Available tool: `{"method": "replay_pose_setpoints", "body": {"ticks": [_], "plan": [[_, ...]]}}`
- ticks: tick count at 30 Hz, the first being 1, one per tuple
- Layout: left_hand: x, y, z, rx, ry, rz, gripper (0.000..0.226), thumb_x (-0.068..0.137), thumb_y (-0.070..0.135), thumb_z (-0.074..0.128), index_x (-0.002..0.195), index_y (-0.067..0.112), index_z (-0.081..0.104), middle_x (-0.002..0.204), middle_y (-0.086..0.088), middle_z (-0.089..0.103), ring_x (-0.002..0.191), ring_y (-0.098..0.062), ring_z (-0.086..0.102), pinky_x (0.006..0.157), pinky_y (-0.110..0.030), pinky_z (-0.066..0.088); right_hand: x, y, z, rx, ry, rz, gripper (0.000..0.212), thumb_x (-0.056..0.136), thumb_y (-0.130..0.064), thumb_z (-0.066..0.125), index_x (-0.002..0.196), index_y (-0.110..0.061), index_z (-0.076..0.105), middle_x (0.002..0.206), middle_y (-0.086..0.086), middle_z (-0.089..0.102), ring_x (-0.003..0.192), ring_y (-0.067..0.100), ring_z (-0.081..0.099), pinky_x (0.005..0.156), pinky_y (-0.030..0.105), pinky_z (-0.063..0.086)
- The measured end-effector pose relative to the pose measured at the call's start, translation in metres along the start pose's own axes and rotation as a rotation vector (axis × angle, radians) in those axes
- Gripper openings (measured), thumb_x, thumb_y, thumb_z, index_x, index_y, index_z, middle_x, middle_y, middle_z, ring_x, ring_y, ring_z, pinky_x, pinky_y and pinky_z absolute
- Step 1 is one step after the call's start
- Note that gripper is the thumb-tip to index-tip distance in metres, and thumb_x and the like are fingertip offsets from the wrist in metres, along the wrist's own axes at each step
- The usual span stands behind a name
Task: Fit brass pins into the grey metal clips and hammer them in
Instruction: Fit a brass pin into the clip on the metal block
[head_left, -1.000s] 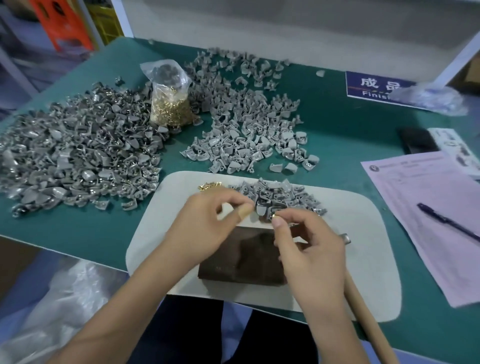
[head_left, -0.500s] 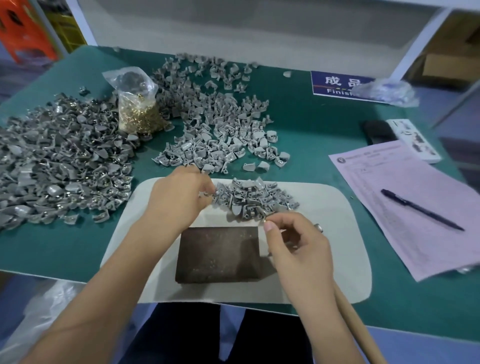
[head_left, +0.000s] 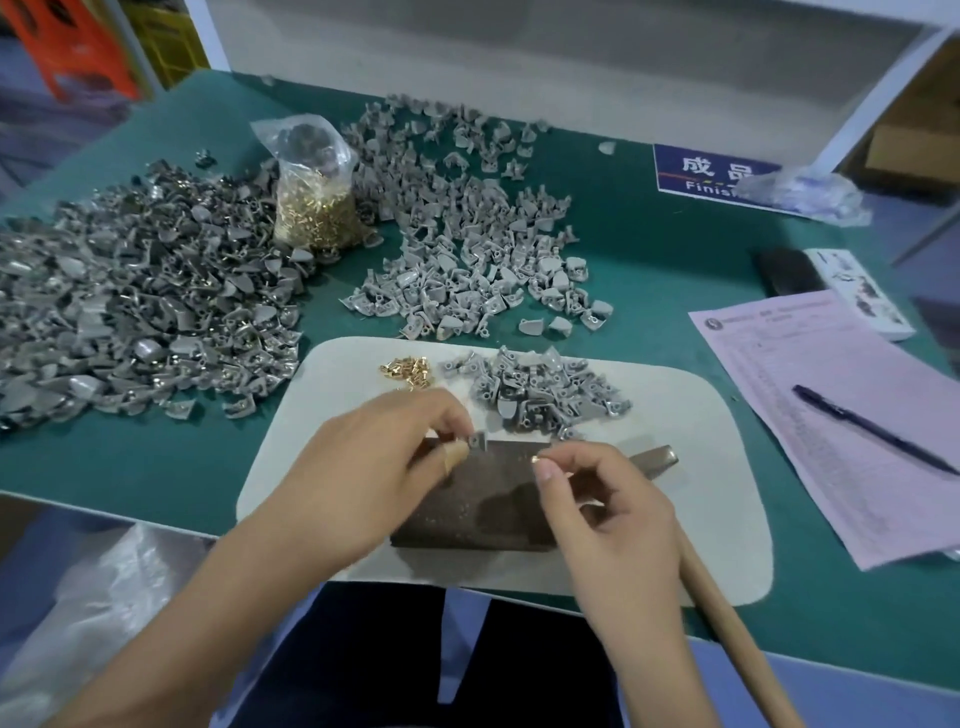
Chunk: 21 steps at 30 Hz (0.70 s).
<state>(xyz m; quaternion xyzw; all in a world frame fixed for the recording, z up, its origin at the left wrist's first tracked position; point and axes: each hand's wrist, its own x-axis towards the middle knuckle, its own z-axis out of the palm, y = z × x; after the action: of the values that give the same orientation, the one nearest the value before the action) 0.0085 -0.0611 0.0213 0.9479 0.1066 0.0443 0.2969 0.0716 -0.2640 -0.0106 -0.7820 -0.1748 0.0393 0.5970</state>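
Observation:
My left hand (head_left: 382, 467) pinches a single grey clip (head_left: 477, 442) between thumb and fingers, just over the far edge of the dark metal block (head_left: 483, 512). My right hand (head_left: 605, 512) holds a small brass pin (head_left: 535, 459) at its fingertips, a short way right of that clip and apart from it. The same hand also keeps the hammer; its wooden handle (head_left: 727, 623) runs down to the lower right and its metal head (head_left: 657, 460) pokes out behind the hand. Loose brass pins (head_left: 408, 370) and a small heap of grey clips (head_left: 540, 395) lie on the white mat (head_left: 691, 499).
On the green table sit a large heap of clips (head_left: 130, 312) at left, another heap (head_left: 467, 244) in the middle, and a plastic bag of brass pins (head_left: 311, 202) between them. A pink paper sheet (head_left: 841, 415) with a pen (head_left: 872, 428) lies at right.
My left hand has come back from the clip heap with one clip and now holds it over the block. My right hand has stayed above the block with the pin.

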Motion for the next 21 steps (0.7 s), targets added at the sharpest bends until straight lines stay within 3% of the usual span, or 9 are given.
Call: {"method": "replay_pose_setpoints", "body": {"ticks": [3,8,13,18,21], "plan": [[-0.012,0.005,0.009,0.016,-0.012,0.026,0.014,0.09,0.048,0.062,0.103,0.045,0.059,0.095,0.026,0.058,0.093,0.008,0.05,0.074,-0.012,0.039,0.003,-0.008,-0.001,-0.093,-0.105,-0.067,0.006,0.089,-0.024,0.071,0.089,-0.03,0.072,0.088,-0.009,0.072,0.081,0.015,0.067,0.067,0.024,0.05],[-0.013,0.004,0.02,-0.036,0.039,0.041,0.012,0.089,0.043,0.07,0.1,0.04,0.07,0.097,0.022,0.055,0.101,0.004,0.046,0.076,-0.025,0.043,0.012,-0.019,0.002,-0.337,-0.215,-0.183,0.015,0.085,-0.013,0.077,0.085,-0.028,0.072,0.088,-0.013,0.064,0.084,0.013,0.064,0.074,0.032,0.052],[-0.018,0.0,0.029,-0.108,0.098,0.012,0.013,0.086,0.037,0.074,0.098,0.041,0.07,0.097,0.023,0.055,0.1,0.003,0.049,0.075,-0.028,0.047,0.014,-0.027,0.009,-0.504,-0.25,-0.2,0.012,0.085,-0.019,0.076,0.085,-0.031,0.072,0.087,-0.013,0.061,0.077,0.007,0.059,0.071,0.034,0.052],[-0.019,-0.001,0.033,-0.11,0.14,-0.008,0.014,0.084,0.04,0.074,0.098,0.044,0.071,0.097,0.023,0.056,0.096,0.003,0.047,0.068,-0.016,0.04,0.02,-0.041,0.007,-0.625,-0.322,-0.2,0.006,0.083,-0.024,0.073,0.084,-0.03,0.073,0.087,-0.013,0.062,0.076,0.009,0.061,0.067,0.037,0.053],[-0.019,-0.003,0.032,-0.112,0.14,-0.012,0.014,0.083,0.043,0.076,0.096,0.046,0.072,0.094,0.024,0.058,0.095,0.002,0.047,0.065,-0.016,0.039,0.021,-0.051,0.006,-0.733,-0.393,-0.214,0.005,0.088,-0.028,0.068,0.087,-0.03,0.073,0.091,-0.012,0.06,0.081,0.009,0.06,0.067,0.035,0.052]]}}
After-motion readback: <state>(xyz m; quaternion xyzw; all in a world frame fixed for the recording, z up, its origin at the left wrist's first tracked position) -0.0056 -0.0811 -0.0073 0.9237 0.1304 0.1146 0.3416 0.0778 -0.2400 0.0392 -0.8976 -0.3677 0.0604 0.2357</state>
